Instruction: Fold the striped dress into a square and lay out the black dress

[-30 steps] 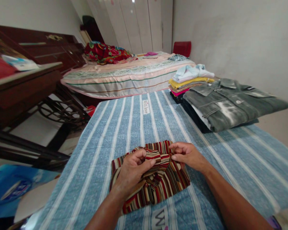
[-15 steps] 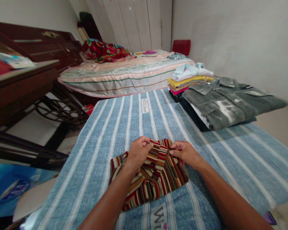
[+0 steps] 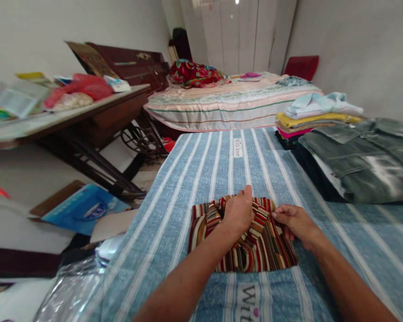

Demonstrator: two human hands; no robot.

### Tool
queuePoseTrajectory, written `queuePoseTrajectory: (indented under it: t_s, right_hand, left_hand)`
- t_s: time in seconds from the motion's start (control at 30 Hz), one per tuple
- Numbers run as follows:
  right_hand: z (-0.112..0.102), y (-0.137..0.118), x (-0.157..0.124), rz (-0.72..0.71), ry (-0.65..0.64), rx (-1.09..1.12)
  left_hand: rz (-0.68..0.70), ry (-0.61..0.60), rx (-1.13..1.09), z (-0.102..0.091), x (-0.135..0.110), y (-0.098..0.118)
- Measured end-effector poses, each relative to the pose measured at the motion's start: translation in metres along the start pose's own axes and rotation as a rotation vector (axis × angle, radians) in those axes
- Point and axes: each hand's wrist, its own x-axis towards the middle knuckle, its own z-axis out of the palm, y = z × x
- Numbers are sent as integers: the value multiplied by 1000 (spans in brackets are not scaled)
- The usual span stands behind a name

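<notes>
A folded striped shirt (image 3: 268,250) in red, brown, cream and black lies on a blue and white striped cloth (image 3: 201,179). Its collar stands up around a dark neck opening. My left hand (image 3: 238,212) is closed at the collar, thumb upward, with its fingertips hidden behind the hand. At the shirt's upper right edge, my right hand (image 3: 297,223) pinches the fabric between thumb and fingers. My left forearm covers the shirt's lower left part.
A grey-green denim jacket (image 3: 362,161) lies folded at right, beside a stack of folded clothes (image 3: 309,120). Beyond is a bed (image 3: 228,107) with a red floral blanket (image 3: 198,74). At left stands a cluttered sewing table (image 3: 121,96), with a blue package (image 3: 87,210) below.
The camera view has turned left, so everything sits further right. The shirt's lower edge lies straighter. My left hand has shifted slightly along the collar; the right still pinches the edge.
</notes>
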Motion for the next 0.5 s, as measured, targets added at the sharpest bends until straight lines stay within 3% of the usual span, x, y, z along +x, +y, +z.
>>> queuePoseTrajectory:
  t_s: [0.13,0.27,0.37,0.5]
  right_hand:
    - [0,0,1,9,20,-24]
    - [0,-1,1,16,28,-51]
    - [0,-2,1,7,33,-56]
    - [1,-4,1,-9,81,-87]
  left_hand:
    - [68,51,-61,1,-3,-2]
    - [220,262,-200,-10,-13,-14]
    - [206,388,-273,-23,-33,-36]
    - [92,391,-268,-23,-62,-79]
